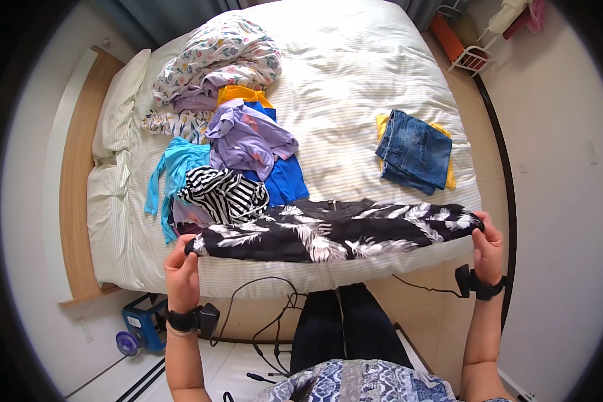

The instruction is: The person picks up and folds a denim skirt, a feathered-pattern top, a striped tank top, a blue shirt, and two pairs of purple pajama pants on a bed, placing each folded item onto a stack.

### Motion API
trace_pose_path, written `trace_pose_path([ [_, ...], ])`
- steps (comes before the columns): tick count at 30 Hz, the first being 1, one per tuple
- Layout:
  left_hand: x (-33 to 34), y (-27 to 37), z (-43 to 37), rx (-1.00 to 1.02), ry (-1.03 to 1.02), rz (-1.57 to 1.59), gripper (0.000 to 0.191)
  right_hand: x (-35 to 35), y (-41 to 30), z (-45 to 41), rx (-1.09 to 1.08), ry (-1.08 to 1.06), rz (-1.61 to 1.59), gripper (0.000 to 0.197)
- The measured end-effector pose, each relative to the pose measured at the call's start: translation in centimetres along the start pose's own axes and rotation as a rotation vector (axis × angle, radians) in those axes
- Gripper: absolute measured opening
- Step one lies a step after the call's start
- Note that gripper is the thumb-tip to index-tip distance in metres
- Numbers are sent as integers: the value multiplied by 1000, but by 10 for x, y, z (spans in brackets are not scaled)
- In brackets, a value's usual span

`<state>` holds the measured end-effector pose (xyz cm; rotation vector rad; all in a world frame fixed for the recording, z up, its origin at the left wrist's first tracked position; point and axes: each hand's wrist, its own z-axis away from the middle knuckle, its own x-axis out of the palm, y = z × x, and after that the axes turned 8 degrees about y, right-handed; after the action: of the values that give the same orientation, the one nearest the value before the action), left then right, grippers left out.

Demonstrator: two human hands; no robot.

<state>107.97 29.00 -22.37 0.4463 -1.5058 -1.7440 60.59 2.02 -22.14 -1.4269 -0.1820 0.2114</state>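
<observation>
A black garment with white feather print (pixel 326 236) is stretched sideways between my hands at the near edge of the bed. My left hand (pixel 183 269) pinches one sleeve end, and my right hand (pixel 487 246) pinches the other. Behind it on the left lies a loose pile: a black-and-white striped garment (pixel 226 193), a turquoise garment (pixel 183 161), a lavender garment (pixel 246 133), a blue garment (pixel 284 183) and a yellow one (pixel 241 94). Folded blue denim (pixel 414 151) rests on a yellow garment (pixel 451 176) at the right.
The bed's striped cover (pixel 331 75) spreads ahead, with a bunched floral fabric (pixel 226 50) at the far left and pillows (pixel 108 216) by the headboard. Black cables (pixel 276 321) hang near my legs. A blue plastic stool (pixel 143 324) stands at the lower left.
</observation>
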Motion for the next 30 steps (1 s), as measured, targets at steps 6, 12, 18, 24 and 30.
trace_pose_path([
  [6,-2,14,34,197,-104,-244,16,-21,-35,33,-139,-51,271,21],
  [12,-26,5,50,126,-335,-252,17,-32,-25,48,-104,-145,46,25],
  [18,12,-44,-20,-228,-122,-245,16,-19,45,-20,193,-21,253,19],
  [24,-9,-180,-132,-530,44,-322,33,-13,214,-102,458,99,282,46],
  [30,-28,-263,-116,-401,23,-690,37,-43,304,-66,582,188,396,54],
])
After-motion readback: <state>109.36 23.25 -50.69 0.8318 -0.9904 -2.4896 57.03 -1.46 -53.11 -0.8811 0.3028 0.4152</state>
